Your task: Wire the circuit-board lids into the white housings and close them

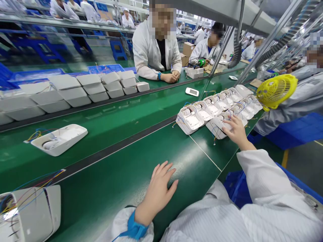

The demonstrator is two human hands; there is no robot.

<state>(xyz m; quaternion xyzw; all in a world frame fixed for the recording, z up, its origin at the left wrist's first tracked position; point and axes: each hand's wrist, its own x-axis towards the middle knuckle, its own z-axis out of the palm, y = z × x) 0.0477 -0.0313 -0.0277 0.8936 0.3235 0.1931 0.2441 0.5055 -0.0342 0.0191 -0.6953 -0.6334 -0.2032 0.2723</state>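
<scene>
My left hand (161,188) is over the green tabletop (121,181) with its fingers spread and nothing in it; a blue wrist strap (135,224) circles that wrist. Over to the right, my right hand (236,130) reaches to the nearest white plastic housing (217,127) of a double row, fingers outstretched at its edge. Whether the fingertips press on it I cannot tell. Several more open housings (189,118) with loose coloured wires stand in that row. At the lower left are stacked white housings (37,211) with wires on top.
A single wired housing (73,134) lies on the green conveyor belt (121,117), with a small white device with a display (192,91) farther along. Stacked white housings (75,95) line the far side. A yellow fan (276,91) stands at right. A co-worker (158,50) sits opposite, hands together.
</scene>
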